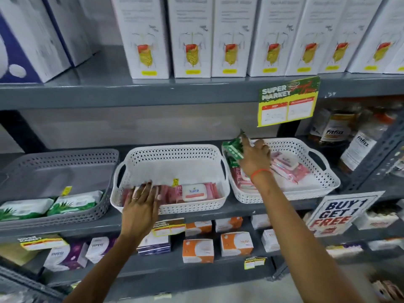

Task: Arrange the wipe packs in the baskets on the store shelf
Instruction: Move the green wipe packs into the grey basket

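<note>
Three baskets stand on the middle shelf: a grey basket point(65, 158) at left with green-and-white wipe packs point(75, 202), a white middle basket point(172, 154) with pink wipe packs point(194, 192) along its front, and a white right basket point(306, 149) with more pink packs point(288, 165). My left hand point(141, 199) rests over the front rim of the middle basket, fingers spread on the pink packs there. At the left rim of the right basket my right hand point(254, 158) grips a green wipe pack point(234, 148), held tilted above it.
White boxes point(192, 38) line the shelf above. A yellow-green price sign point(287, 101) hangs from that shelf edge. Bottles point(334, 130) stand right of the baskets. Orange and purple boxes point(197, 248) fill the lower shelf, beside a "Buy 1 Get 1 Free" sign point(341, 213).
</note>
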A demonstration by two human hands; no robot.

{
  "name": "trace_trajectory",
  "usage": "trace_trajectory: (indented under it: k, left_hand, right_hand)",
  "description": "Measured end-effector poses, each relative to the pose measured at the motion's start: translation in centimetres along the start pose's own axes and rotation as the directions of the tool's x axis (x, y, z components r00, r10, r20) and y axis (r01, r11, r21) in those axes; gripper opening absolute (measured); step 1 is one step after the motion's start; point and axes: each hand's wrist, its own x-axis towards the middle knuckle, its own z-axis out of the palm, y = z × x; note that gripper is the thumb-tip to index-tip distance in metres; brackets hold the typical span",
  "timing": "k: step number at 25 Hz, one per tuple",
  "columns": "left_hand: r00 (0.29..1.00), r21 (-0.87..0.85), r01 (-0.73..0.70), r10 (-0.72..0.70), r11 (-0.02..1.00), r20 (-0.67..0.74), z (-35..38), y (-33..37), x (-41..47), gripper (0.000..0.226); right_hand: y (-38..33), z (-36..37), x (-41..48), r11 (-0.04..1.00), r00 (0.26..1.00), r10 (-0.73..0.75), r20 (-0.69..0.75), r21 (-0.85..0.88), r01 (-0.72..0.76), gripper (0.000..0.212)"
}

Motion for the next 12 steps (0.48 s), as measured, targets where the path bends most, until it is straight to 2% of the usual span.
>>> trace_trajectory:
  k: [3, 5, 8, 12]
  left_hand:
    - [0.988, 0.035, 0.153, -0.152, 0.988, -0.037, -1.1, -6.0, -1.1, 0.067]
    - [0.958, 0.045, 0.283, -0.280, 0.958, -0.065, -2.1, -10.8, -2.3, 0.067]
    - [0.899, 0.001, 0.431, -0.429, 0.903, -0.090, -2.9, -16.6, -4.5, 0.068]
    - [0.814, -0.051, 0.569, -0.571, 0.821, -0.109, -4.0, -22.9, -6.2, 0.071]
  right_hand:
    - [-7.8, 0.9, -2.9, 0.977, 0.982, -0.191, 0.004, 0.094, 0.190, 0.073]
    - [-13.9, 2.3, -4.6, 0.933, 0.943, -0.331, 0.006, 0.149, 0.327, 0.072]
    - [-22.1, 4.8, -5.9, 0.838, 0.854, -0.520, -0.001, 0.195, 0.510, 0.069]
    - [-33.6, 9.8, -7.3, 0.687, 0.693, -0.720, 0.051, 0.197, 0.699, 0.069]
